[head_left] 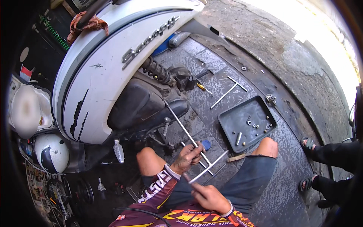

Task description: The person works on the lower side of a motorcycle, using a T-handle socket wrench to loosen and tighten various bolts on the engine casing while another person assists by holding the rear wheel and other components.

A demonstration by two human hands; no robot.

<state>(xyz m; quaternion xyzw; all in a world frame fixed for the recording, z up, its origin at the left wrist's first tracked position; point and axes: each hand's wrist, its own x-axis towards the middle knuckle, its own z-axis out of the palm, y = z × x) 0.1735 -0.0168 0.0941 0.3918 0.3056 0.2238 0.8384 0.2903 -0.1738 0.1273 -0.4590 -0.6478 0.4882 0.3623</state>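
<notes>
My left hand [187, 157] is closed around the shaft of a long T-handle wrench [184, 129]. The far tip of its shaft meets the dark engine-side cover [140, 104] of a white scooter [98, 72]. At the near end of the wrench's crossbar, my right hand [211, 197] has its fingers about the tip, one of them smeared by motion. Behind this wrench, near my left hand, a second thin metal rod [204, 166] shows in part. A blue round cap [206, 144] lies just beyond my left hand.
A black tray [247, 121] with sockets, nuts and bolts lies to the right. Beyond it are another T-handle wrench [229, 92] and a yellow-handled screwdriver [204, 88]. A person's sandalled feet [308, 143] stand at the right edge. A white helmet [53, 153] sits at left.
</notes>
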